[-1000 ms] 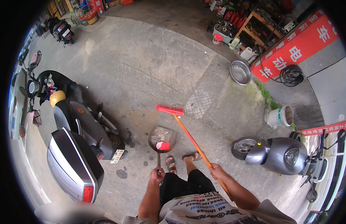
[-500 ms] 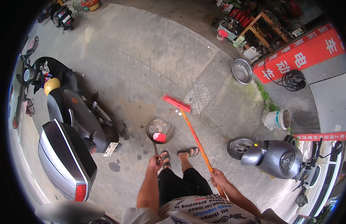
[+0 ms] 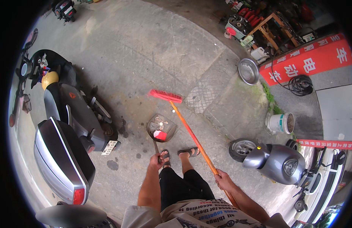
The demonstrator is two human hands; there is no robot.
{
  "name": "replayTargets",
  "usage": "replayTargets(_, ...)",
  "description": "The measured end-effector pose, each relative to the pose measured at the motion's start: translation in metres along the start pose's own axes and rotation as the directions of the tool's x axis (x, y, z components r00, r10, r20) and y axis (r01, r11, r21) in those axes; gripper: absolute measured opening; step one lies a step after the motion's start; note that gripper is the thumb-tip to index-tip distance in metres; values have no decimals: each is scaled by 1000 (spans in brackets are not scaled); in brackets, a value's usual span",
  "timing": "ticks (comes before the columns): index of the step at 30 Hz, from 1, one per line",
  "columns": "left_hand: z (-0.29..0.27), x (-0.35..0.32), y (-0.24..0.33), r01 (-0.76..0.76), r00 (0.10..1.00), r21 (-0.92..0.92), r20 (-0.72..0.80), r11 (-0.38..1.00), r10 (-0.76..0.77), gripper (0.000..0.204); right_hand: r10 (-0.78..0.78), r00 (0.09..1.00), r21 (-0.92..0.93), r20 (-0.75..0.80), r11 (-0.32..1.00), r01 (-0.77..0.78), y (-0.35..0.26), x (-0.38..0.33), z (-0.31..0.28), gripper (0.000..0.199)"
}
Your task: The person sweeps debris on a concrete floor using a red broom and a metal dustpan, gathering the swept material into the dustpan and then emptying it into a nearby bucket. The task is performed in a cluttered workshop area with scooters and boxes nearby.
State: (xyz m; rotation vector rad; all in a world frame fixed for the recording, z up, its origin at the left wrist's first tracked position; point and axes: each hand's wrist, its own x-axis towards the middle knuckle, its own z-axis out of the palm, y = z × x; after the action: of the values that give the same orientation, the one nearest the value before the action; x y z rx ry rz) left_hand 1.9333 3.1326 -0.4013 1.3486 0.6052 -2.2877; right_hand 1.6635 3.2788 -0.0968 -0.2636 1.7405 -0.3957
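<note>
My left hand is closed round the handle of a dark dustpan, which rests on the concrete just beyond my feet. Inside the pan lie a red-and-white crumpled piece, pale scraps and a small white bit. With my right hand I grip the orange pole of a broom. Its red bristled head is on the ground, beyond the pan. Another small white bit shows between the broom head and the pan, beside the pole.
A scooter with a large rear box stands on the left, and a grey scooter on the right. A metal basin, a white bucket and a coiled black hose sit by the right-hand wall.
The broom head has moved left, above the dustpan. Of two white bits formerly together on the ground, one has shifted left and the other now appears in the pan.
</note>
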Motion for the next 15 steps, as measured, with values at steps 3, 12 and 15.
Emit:
replayTargets(3,-3,2,1,-25,1000,15,19,1000,24,17,2,1000,-26,-11,1000,-3,-1,34,7,22)
replayTargets(12,-10,0,2,-34,995,5,90,999,33,14,171,953,102,252,974,-202,18,-46,-12,27)
replayTargets(15,-15,-13,5,-33,991,0,132,999,33,13,123,976,6,178,992,-126,4,-51,-9,31)
